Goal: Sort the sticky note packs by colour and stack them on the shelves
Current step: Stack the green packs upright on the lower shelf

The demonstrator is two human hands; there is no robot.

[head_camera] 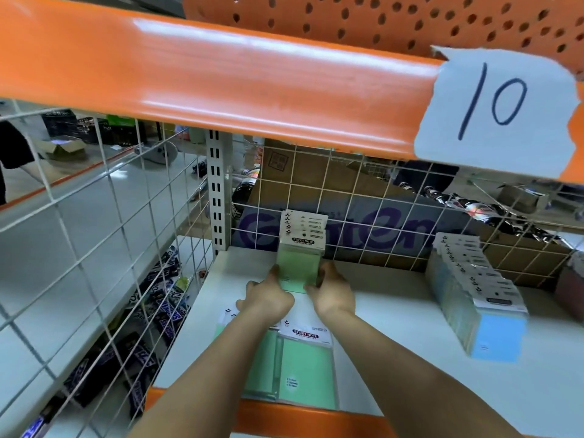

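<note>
- My left hand (268, 297) and right hand (331, 294) both reach into the white shelf (410, 343), one on each side of the green stack (298, 263) of sticky note packs.
- Left fingers are curled against the stack's left edge and right fingers against its right edge, so the stack is clamped between the two hands (thumbs lie on the near side).
- The green stack sits on the shelf close to the wire mesh back (363, 191); its long axis runs away from me, with the white "STICKY NOTE" header cards at the far end.
- More green packs (303, 371) lie flat at the shelf's front edge, under my forearms, headers pointing away from me.
- A blue stack (493, 333) lies to the right, well apart, its long axis running front to back.
- A paper label (496, 109) reading "10" is stuck on the orange beam (205, 74) above.
</note>
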